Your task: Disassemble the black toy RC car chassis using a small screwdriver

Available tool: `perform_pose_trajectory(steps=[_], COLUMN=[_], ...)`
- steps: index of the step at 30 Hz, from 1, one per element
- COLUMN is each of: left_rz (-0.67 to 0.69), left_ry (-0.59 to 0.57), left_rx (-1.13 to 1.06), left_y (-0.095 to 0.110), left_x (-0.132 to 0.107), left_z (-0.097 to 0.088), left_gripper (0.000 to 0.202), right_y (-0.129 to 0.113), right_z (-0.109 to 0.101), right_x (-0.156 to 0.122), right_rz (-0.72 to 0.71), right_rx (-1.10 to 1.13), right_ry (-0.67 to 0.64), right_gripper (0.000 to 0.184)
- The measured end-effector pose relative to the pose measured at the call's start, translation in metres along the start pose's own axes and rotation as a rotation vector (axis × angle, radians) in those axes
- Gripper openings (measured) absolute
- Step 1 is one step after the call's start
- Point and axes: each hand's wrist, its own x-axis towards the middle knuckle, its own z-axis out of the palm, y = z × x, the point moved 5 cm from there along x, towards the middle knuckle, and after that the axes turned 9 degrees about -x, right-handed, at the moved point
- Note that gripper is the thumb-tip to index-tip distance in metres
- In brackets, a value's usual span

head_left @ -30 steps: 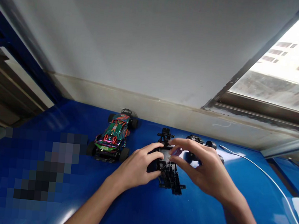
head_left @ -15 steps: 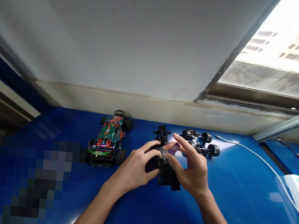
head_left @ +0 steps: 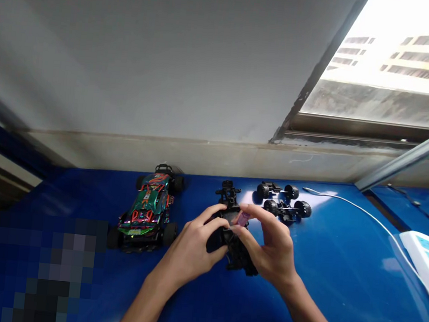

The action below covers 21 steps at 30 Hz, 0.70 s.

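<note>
A black toy car chassis (head_left: 241, 254) without its wheels lies on the blue table, partly covered by both hands. My left hand (head_left: 200, 236) grips its left side, fingers bent over the middle section. Between thumb and fingertips, my right hand (head_left: 272, 245) pinches a small purple cylindrical piece (head_left: 243, 219) just over the chassis's middle. Whether the piece touches the chassis I cannot tell. Left of the hands stands a whole toy car (head_left: 149, 205) with a green and red body. To the right are two black wheel-and-axle assemblies, a rear one (head_left: 278, 190) and a nearer one (head_left: 287, 210).
A white cable (head_left: 362, 205) curves along the right of the blue table (head_left: 340, 274) towards a white power strip (head_left: 423, 252). A metal bar (head_left: 400, 163) slants across at the right. Behind the table rises a grey wall (head_left: 169, 75); the left foreground is pixelated.
My right hand has lowered the purple piece closer to the chassis and its fingers have drawn together around it. My left hand keeps its grip. The view has shifted slightly.
</note>
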Motion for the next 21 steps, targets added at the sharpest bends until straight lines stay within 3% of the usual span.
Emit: perform_pose_trajectory(steps=[4, 9, 11, 15, 18, 21], left_rz=[-0.002, 0.027, 0.027, 0.015, -0.002, 0.006], left_ry=[0.007, 0.024, 0.013, 0.028, 0.027, 0.032], left_rx=[-0.006, -0.018, -0.019, 0.0, 0.008, 0.006], left_y=[0.0019, 0.0006, -0.0002, 0.0004, 0.0004, -0.0001], left_x=[0.0001, -0.0002, 0.0, 0.0004, 0.0002, -0.0001], left_z=[-0.0005, 0.0005, 0.0014, 0.0003, 0.0007, 0.0018], left_gripper=[0.031, 0.037, 0.04, 0.042, 0.033, 0.033], right_y=[0.0, -0.007, -0.0076, -0.0052, -0.0026, -0.0032], right_z=[0.0002, -0.0044, -0.0068, -0.0075, -0.0058, -0.0049], right_x=[-0.0003, 0.0016, 0.002, 0.0029, 0.0029, 0.0023], right_rz=[-0.01, -0.043, -0.045, -0.043, -0.021, -0.012], right_rx=[-0.004, 0.016, 0.02, 0.031, 0.025, -0.002], right_ry=[0.037, -0.162, -0.179, -0.107, -0.076, -0.117], right_gripper=[0.044, 0.063, 0.065, 0.052, 0.042, 0.047])
